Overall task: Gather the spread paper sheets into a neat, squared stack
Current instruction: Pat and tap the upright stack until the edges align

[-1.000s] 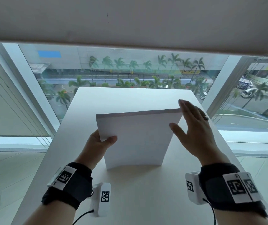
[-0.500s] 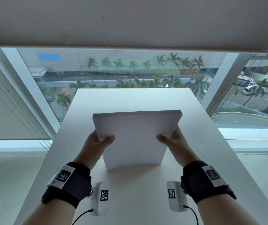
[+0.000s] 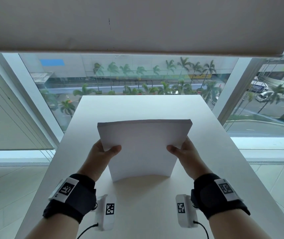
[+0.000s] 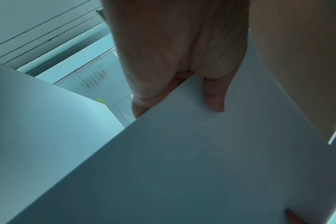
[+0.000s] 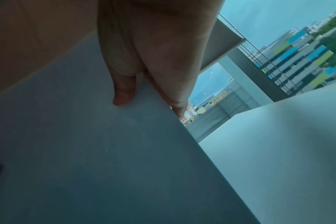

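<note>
A stack of white paper sheets (image 3: 143, 147) stands upright on its lower edge on the white table (image 3: 137, 107), slightly bowed, its top edges lined up. My left hand (image 3: 103, 152) pinches the stack's left side, thumb on the near face and fingers hidden behind. My right hand (image 3: 180, 150) pinches the right side the same way. In the left wrist view the left hand (image 4: 178, 94) has its thumb pressed on the paper stack (image 4: 201, 166). The right wrist view shows the right hand (image 5: 144, 94) gripping the paper stack (image 5: 105, 151) at its edge.
The narrow table runs away from me to a large window (image 3: 137, 75) with a street and palms below. A roller blind (image 3: 137, 23) hangs above. Tiled floor (image 3: 8, 195) lies on both sides of the table. Table surface (image 5: 288, 144) shows to the right of the stack.
One second ago my right hand was flat and open against the stack's right edge; it has since dropped and taken hold of the right side. The left hand kept its grip.
</note>
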`<state>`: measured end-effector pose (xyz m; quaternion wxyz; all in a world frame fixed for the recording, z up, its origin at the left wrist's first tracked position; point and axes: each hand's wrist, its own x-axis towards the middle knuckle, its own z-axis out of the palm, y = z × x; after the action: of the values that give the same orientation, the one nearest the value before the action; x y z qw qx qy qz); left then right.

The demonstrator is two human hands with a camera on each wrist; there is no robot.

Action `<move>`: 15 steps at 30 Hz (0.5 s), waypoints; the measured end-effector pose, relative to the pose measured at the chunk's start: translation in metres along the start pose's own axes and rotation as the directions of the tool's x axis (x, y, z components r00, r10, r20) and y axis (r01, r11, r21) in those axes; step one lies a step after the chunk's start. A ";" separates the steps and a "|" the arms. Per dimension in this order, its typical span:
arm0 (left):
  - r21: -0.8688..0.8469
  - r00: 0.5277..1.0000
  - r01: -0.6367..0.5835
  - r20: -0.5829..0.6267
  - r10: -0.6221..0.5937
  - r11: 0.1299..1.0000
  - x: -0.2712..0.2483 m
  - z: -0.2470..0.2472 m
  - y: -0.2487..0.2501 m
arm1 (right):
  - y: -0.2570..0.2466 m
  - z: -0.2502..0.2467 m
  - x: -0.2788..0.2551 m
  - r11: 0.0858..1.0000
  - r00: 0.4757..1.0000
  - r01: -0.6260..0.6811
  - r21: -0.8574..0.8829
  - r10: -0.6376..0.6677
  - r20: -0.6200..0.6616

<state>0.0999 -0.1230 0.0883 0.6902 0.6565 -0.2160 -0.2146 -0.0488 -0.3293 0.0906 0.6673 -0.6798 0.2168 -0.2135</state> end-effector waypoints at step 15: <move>0.813 0.731 -0.581 0.504 0.459 0.032 -0.029 0.105 0.087 | 0.006 -0.002 0.003 1.000 1.000 -0.027 -0.014 0.027 -0.006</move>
<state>0.0163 -0.1871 0.1789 0.1719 0.7906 -0.5558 0.1912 -0.0475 -0.3330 0.0845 0.6647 -0.6809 0.2292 -0.2050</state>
